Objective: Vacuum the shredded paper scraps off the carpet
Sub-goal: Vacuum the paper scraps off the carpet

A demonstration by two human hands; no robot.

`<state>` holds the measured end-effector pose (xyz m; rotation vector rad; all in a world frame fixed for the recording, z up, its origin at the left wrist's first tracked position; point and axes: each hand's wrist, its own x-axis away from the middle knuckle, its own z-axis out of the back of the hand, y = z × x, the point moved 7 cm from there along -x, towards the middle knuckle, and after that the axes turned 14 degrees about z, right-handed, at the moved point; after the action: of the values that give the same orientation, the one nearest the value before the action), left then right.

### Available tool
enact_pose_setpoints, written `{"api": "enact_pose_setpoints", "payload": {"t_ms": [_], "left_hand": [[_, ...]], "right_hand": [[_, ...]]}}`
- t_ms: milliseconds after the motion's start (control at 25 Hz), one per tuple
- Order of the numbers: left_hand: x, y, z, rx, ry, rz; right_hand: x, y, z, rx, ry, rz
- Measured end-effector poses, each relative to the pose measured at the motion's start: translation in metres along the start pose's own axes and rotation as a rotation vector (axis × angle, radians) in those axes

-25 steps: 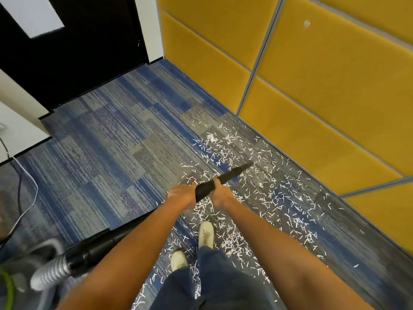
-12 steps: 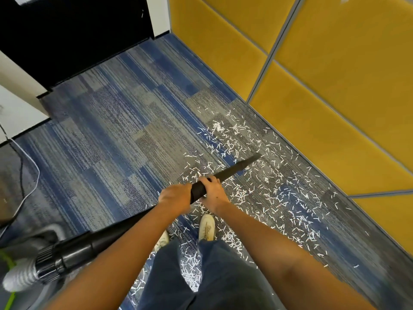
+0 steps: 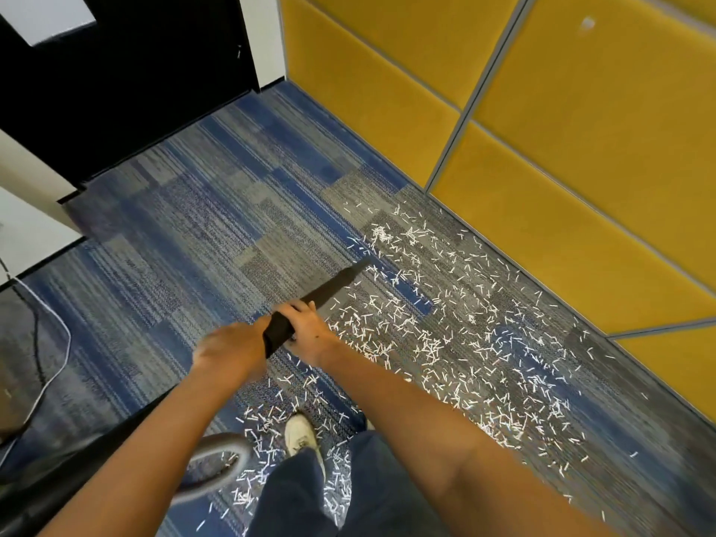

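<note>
Gripping nozzle [image 3: 333, 287], your right hand [image 3: 310, 328] leads, left hand [image 3: 232, 350] clasps just behind. Long axis points away from you; tip at left edge of paper scraps [image 3: 445, 343], spread rightward across carpet [image 3: 186, 242] toward wall [image 3: 581, 168].

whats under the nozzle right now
Grey and blue carpet shows along both sides of the nozzle, with scraps scattered to its right and by its tip. Anything directly beneath the black tube is covered by it.
</note>
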<state>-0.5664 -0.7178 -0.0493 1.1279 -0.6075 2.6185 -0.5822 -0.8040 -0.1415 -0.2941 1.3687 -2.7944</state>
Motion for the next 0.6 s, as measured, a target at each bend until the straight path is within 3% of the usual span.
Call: {"api": "enact_pose_setpoints", "payload": {"t_ms": [160, 320, 600], "left_hand": [[-0.003, -0.032, 0.019, -0.082, 0.015, 0.030], [0.005, -0.021, 0.030, -0.203, 0.082, -0.013], [0.010, -0.018, 0.033, -0.302, 0.017, -0.059]], "right_hand": [[-0.024, -0.032, -0.008, -0.003, -0.006, 0.013], [-0.024, -0.032, 0.003, 0.074, 0.019, -0.061], [0.002, -0.030, 0.012, 0.043, 0.071, -0.099]]}}
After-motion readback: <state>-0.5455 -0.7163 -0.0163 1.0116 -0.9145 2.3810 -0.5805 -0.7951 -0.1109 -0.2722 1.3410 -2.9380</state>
